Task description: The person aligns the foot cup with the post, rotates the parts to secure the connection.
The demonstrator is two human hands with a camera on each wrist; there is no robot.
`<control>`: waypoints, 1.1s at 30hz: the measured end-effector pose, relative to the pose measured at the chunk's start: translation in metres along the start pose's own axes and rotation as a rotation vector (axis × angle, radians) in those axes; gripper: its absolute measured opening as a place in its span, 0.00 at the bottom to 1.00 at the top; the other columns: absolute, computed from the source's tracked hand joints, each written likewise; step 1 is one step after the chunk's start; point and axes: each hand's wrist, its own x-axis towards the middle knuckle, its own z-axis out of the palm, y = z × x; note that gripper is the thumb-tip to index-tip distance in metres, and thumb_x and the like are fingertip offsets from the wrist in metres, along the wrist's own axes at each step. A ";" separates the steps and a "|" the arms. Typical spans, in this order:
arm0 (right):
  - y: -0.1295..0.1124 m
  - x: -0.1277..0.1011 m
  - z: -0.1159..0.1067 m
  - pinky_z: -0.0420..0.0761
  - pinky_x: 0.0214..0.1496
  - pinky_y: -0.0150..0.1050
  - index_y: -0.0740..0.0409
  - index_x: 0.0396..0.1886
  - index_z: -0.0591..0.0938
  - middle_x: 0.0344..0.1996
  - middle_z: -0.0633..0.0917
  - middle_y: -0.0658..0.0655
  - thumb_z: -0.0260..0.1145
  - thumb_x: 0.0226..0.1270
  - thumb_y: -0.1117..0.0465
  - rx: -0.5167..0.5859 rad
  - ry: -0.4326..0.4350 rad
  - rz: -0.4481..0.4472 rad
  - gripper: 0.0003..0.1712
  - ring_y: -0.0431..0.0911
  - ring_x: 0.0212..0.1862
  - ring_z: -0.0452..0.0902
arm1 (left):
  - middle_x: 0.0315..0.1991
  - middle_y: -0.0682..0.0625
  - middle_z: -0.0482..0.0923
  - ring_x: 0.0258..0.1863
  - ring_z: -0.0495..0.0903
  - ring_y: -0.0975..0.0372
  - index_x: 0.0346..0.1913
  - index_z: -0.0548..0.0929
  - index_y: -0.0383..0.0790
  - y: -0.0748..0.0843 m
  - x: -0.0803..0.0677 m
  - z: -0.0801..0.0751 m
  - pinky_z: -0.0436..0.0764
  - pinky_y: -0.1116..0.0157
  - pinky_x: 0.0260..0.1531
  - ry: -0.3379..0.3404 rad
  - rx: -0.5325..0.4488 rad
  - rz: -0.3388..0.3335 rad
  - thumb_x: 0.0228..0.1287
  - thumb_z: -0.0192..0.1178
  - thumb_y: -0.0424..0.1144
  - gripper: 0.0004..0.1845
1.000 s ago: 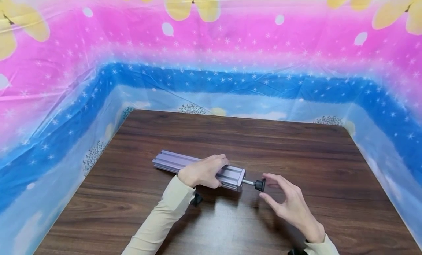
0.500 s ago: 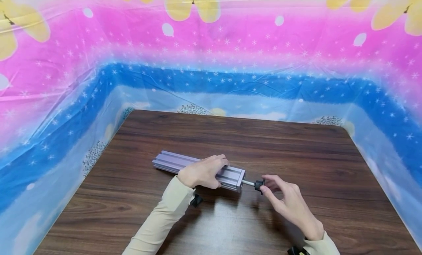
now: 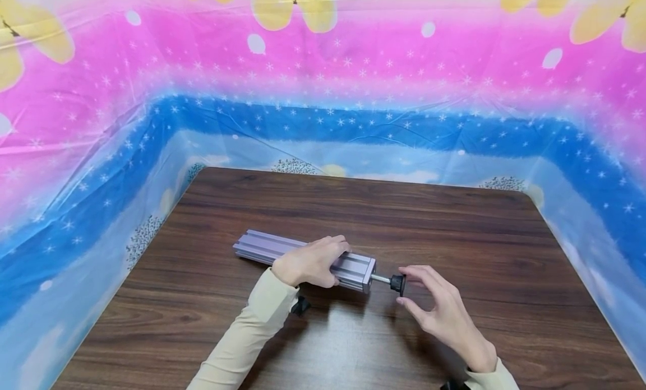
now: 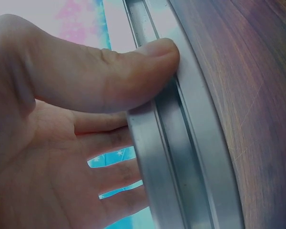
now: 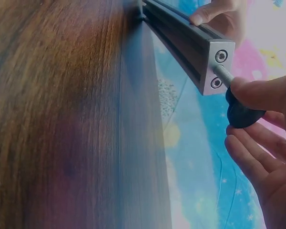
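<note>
The black knob [image 3: 398, 283] sits on a threaded rod projecting from the end face of the aluminium rail [image 3: 303, 258], which lies on the worktop [image 3: 454, 227]. The right hand [image 3: 444, 314] has re-set since half a second ago: thumb and fingertip again pinch the knob, indicating continued turning. The left hand [image 3: 308, 262] still clamps the rail.

One aluminium rail [image 3: 304, 256], one black knob [image 3: 397, 283], two hands.
</note>
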 end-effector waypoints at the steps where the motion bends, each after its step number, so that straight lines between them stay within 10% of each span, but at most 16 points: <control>1: 0.000 0.000 0.000 0.79 0.54 0.27 0.59 0.61 0.81 0.51 0.86 0.53 0.80 0.45 0.71 0.001 0.007 -0.005 0.38 0.43 0.48 0.84 | 0.42 0.52 0.72 0.40 0.70 0.61 0.55 0.79 0.36 0.000 0.000 0.000 0.72 0.64 0.44 0.000 0.000 0.000 0.48 0.68 0.31 0.26; 24: -0.002 0.000 0.000 0.83 0.37 0.26 0.58 0.49 0.85 0.33 0.91 0.48 0.69 0.68 0.62 -0.027 -0.113 0.257 0.11 0.33 0.35 0.85 | 0.41 0.51 0.72 0.40 0.69 0.60 0.53 0.79 0.36 0.001 0.001 0.000 0.71 0.65 0.42 -0.003 -0.008 0.007 0.48 0.68 0.31 0.24; 33: 0.000 -0.001 -0.003 0.82 0.46 0.29 0.55 0.66 0.77 0.54 0.85 0.52 0.82 0.50 0.63 0.013 -0.079 0.117 0.41 0.42 0.44 0.85 | 0.42 0.51 0.72 0.40 0.69 0.60 0.54 0.79 0.37 0.000 0.000 -0.001 0.71 0.64 0.43 -0.007 -0.025 0.004 0.48 0.68 0.30 0.25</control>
